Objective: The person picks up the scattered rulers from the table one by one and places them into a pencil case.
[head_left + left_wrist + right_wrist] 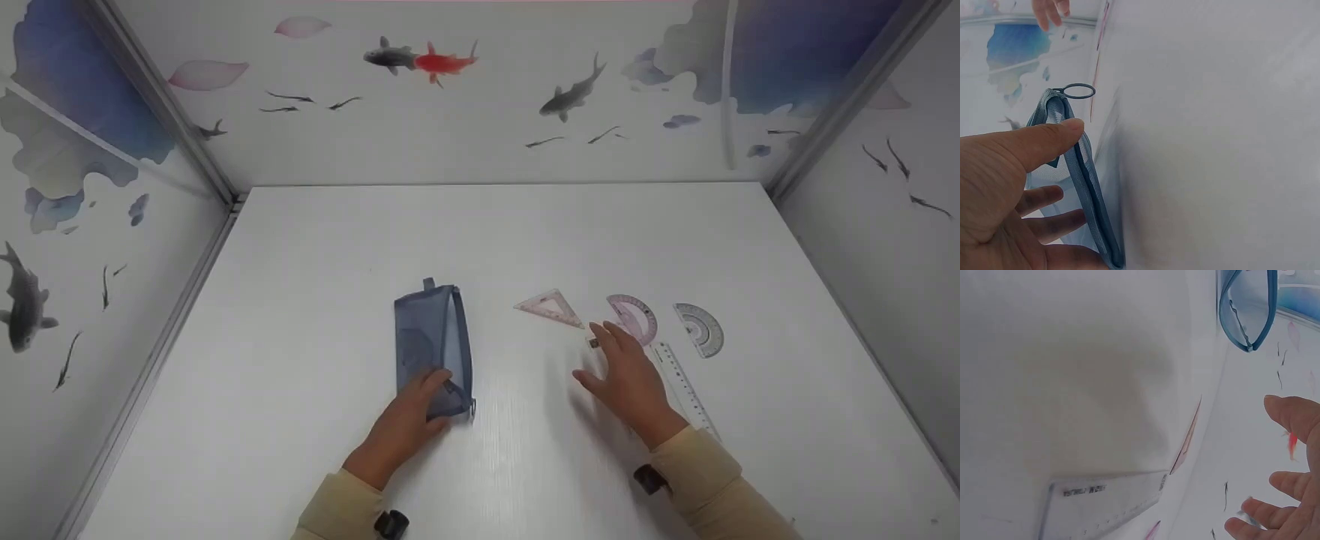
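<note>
Pouch (420, 337) gaping, and we have the left hand (407, 418) pinching its edge! Right of that pouch, the right hand (632, 381) hovers, fingers spread and empty, near the pink protractor (646, 315); we call it a reach, next needing a pinch. Beneath the fingers, a dark-marked piece (594, 343) is mostly hidden.

From where I stand no brand or full word can be made out, though a clear ruler (1106, 503) bears small dark blocks of print near its ends and a row of tiny numerals, all too faint to name. A ruler with dark ticks (686, 390), lying in the half of the worktop (315, 300) towards its right edge, shows a graduated scale I can't read. Farther from the near edge, the pink protractor (646, 311) and clear protractor (711, 326) carry fine curved markings, likewise illegible.
</note>
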The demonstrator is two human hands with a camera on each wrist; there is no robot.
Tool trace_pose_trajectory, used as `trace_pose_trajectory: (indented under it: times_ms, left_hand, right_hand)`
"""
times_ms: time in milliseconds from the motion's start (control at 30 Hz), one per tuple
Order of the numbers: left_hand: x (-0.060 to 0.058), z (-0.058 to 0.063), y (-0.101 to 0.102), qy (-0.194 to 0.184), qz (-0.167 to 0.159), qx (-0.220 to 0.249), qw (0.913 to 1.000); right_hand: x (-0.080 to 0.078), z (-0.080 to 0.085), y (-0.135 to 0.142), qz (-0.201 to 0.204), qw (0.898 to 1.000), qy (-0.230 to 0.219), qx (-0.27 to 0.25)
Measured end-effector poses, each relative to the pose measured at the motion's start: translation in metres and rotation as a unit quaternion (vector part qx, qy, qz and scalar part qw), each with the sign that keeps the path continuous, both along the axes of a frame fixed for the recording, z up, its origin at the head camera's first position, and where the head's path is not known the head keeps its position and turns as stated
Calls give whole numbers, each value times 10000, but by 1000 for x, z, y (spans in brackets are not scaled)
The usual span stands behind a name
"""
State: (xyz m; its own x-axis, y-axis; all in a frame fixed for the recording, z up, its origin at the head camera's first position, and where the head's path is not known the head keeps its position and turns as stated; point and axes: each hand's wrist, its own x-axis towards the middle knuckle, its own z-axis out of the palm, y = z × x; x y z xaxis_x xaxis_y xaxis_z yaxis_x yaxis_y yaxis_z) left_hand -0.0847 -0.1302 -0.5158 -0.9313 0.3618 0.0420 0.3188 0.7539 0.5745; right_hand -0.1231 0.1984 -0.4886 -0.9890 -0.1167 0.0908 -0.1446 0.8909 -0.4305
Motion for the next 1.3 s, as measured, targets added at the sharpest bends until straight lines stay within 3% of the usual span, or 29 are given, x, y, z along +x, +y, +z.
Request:
trace_pose_trajectory:
  times_ms: [1300]
  left_hand:
    - [-1,0,0,47,-24,0,10000]
  right_hand:
    - [12,-16,26,-274,9937,-1041,-319]
